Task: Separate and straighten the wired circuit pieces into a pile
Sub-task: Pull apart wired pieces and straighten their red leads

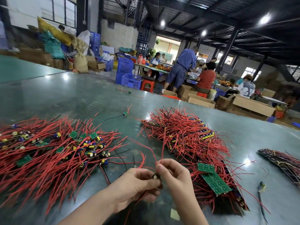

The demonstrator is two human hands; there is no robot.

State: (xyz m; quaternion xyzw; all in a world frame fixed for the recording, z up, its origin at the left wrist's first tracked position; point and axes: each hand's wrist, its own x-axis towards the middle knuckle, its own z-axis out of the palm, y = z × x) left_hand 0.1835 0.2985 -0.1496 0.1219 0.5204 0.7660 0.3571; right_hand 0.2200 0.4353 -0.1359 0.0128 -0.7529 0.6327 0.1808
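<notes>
Circuit piece (156, 175): small, red-wired, pinched.

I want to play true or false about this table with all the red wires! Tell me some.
1. Both hands, left hand and right hand, hold one small wired circuit piece. True.
2. The tangled pile of red-wired green circuit boards lies on the right. False: it is on the left.
3. The wires are mostly blue. False: mostly red.
4. A lone small green board with wires lies apart on the shiny grey-green table. True.
</notes>
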